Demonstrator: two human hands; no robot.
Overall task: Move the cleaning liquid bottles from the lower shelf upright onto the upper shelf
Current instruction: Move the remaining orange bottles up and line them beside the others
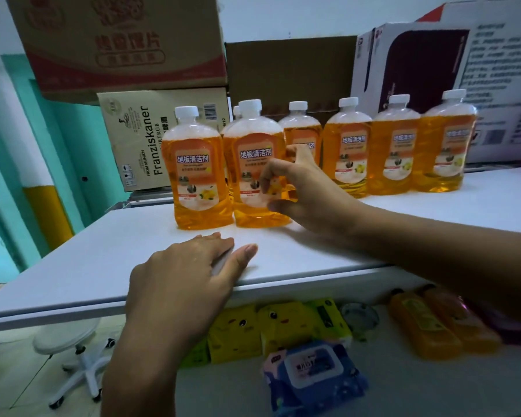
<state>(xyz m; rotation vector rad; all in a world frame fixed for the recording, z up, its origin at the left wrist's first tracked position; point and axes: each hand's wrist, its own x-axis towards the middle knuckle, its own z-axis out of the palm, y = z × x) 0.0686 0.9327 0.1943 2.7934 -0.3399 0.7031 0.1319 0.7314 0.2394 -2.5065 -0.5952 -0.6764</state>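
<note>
Bottles of orange cleaning liquid remain on the lower shelf (403, 395): two lying bottles (442, 323) rest there on their sides, side by side, below the upper shelf (103, 266) and under its right part. Their dark caps point toward the back, so the long axis of each runs from the front edge inward, not upright. Seven upright bottles (346, 145) already stand in a row on the upper shelf, white caps on top.

The right hand (295, 188) is above the upper shelf, its fingers curled loosely at the label of the front bottle (254, 167); the fingertips seem to touch it, but whether they really grip it or are just letting go cannot be told. The left hand (187, 281) lies flat with straight fingers on the front edge of the upper shelf, holding nothing.

From the upper shelf, the lying bottles are down and to the right, directly under the right forearm. So the right hand looks the nearer one. It would probably have to come down under the shelf edge, take one bottle around its body, and turn it cap-up before placing it beside the row
</note>
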